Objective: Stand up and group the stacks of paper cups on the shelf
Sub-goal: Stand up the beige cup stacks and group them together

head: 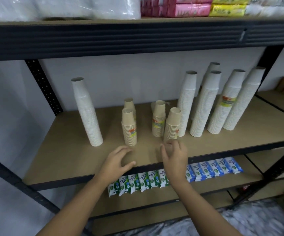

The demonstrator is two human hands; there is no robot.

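On the middle shelf (69, 159), five tall white cup stacks (204, 106) stand on the right, a lone white stack (86, 113) on the left, and four short brown stacks (129, 128) between. Your left hand (119, 159) hovers slack and empty. Your right hand (175, 155) meets the tilted brown stack (171, 125) at its foot, its grip too blurred to tell.

Shelf (66, 160) carries four short brown cup stacks (129, 128) at centre, one tall white stack (86, 113) at left, five white stacks (204, 106) at right. Left grip (119, 159) hovers empty, fingers loosely curled. Right grip (175, 155) sits at nearest brown stack (171, 125) base; contact blurred.
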